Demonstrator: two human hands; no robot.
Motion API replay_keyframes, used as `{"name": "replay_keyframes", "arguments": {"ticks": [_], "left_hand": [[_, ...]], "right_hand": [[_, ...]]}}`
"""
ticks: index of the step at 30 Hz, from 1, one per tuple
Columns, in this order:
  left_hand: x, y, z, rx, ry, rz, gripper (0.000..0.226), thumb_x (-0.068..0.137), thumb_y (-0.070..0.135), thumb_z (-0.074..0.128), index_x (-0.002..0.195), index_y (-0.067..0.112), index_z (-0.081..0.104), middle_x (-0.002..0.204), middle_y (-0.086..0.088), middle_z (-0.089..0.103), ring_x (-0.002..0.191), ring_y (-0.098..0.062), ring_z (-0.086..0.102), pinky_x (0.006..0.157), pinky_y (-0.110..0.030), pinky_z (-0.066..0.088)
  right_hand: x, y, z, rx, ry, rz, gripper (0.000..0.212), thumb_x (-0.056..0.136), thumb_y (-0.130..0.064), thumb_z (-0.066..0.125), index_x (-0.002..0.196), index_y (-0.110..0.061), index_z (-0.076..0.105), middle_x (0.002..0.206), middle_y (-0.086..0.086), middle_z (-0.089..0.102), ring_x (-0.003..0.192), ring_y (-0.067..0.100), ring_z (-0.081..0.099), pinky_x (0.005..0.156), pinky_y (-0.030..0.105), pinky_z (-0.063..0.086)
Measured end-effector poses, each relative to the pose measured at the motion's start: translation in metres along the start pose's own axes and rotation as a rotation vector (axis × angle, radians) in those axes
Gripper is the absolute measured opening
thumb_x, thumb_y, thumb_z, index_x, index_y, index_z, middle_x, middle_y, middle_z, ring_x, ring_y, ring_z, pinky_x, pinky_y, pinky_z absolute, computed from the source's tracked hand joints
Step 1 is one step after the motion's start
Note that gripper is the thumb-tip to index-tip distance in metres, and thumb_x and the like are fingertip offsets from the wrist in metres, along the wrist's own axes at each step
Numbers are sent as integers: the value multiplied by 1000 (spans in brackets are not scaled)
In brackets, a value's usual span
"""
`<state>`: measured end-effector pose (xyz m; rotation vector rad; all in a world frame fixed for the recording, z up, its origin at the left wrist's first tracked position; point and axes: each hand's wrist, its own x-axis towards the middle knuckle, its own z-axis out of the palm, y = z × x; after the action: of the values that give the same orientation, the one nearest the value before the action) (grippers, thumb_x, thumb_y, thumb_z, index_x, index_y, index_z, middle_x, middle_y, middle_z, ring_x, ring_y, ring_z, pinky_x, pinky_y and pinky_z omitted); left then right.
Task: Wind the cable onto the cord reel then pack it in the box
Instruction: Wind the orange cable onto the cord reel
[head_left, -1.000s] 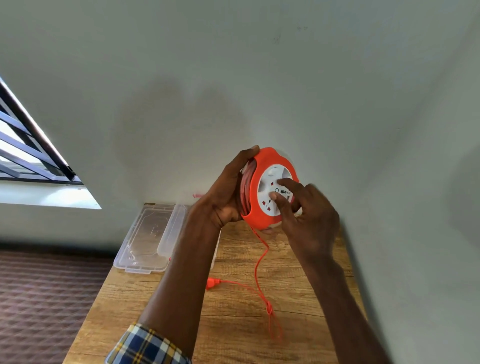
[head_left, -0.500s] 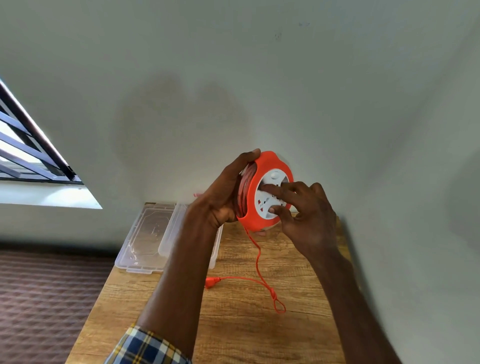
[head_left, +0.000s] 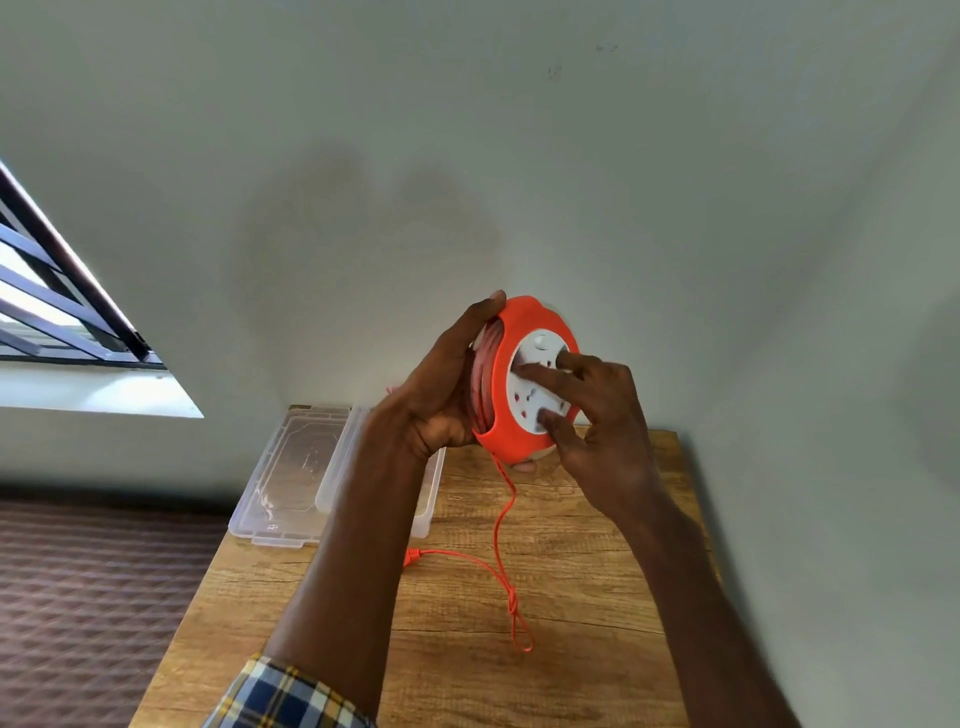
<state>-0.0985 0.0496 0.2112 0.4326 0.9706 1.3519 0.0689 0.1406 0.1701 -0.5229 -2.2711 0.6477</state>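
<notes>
An orange cord reel (head_left: 511, 431) with a white socket face is held upright above the back of the wooden table (head_left: 582, 675). My left hand (head_left: 441, 395) grips its rear side, thumb over the top rim. My right hand (head_left: 597, 431) presses its fingertips on the white socket face. Orange cable (head_left: 500, 530) hangs from the reel's bottom, loops on the tabletop and ends in a plug (head_left: 411, 558) beside my left forearm. Wound cable shows between the reel's flanges. The clear plastic box (head_left: 332, 457) lies open at the table's back left, partly hidden by my left arm.
The clear lid (head_left: 283, 483) lies beside the box, overhanging the table's left edge. A pale wall stands just behind the table and along its right side. A barred window (head_left: 47, 291) is at the left, with brown patterned floor (head_left: 93, 597) below.
My right fingers have turned on the socket face, rotating it. The hanging cable has shortened and its loop on the table has drawn nearer the reel. The left hand keeps its grip.
</notes>
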Motion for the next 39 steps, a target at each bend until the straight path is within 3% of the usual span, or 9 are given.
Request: {"name": "replay_keyframes", "arguments": {"ticks": [6,12,15,24,26,29,32,35,39], "left_hand": [[2,0,6,-13,-4,-9,79,95,73,52,149,16,59,142,-20,63,121,-38,63,109,-57,48],[4,-4,35,105,76,25,70,98,66,53,131,8,69,117,-19,74,104,-34,71,105,-53,53],[9,-10,45,148,134,44,70,97,66,54,135,9,67,124,-19,74,108,-35,71,104,-53,54],[8,-15,29,79,40,35,73,97,65,54,143,9,63,127,-18,71,109,-34,71,99,-47,58],[8,-19,24,25,27,73,72,99,62,52,146,8,60,131,-20,68,110,-34,69,98,-46,58],[9,-22,21,-35,24,114,70,100,59,53,146,6,59,133,-20,66,111,-34,68,98,-45,57],[9,-19,18,-61,21,139,63,97,58,59,136,9,64,126,-18,67,108,-32,67,98,-45,54],[8,-14,13,-94,29,147,61,96,61,59,133,12,64,123,-17,67,106,-33,67,95,-46,55],[6,-13,11,-132,50,144,63,95,61,56,133,12,68,118,-16,72,100,-32,72,84,-44,62]], "right_hand": [[-1,8,-6,-122,6,-118,54,84,-4,74,128,-37,68,146,2,56,124,30,47,91,41,51],[-4,-23,4,180,278,471,51,79,-51,77,126,-34,66,91,-12,74,79,2,69,70,26,59],[3,-31,8,477,379,807,54,79,-59,70,118,-21,70,100,1,77,81,9,73,69,30,60],[1,-24,3,688,226,919,51,79,-59,77,114,-23,68,85,6,78,59,4,68,51,22,43],[0,-27,-1,624,178,862,49,83,-60,73,114,-22,68,79,4,78,56,3,68,51,20,44],[-3,-28,-7,60,196,538,45,88,-65,65,114,-28,68,80,-8,75,67,5,69,56,19,47],[0,-21,-17,-50,120,215,39,90,-45,72,127,-37,62,104,-12,69,93,10,62,70,25,49],[2,-10,-23,-75,-133,135,55,87,-34,78,136,-47,56,136,-9,52,122,15,45,87,27,48],[1,-14,-19,-197,-130,136,66,85,-36,79,143,-50,50,141,-7,46,125,16,40,89,35,53]]}}
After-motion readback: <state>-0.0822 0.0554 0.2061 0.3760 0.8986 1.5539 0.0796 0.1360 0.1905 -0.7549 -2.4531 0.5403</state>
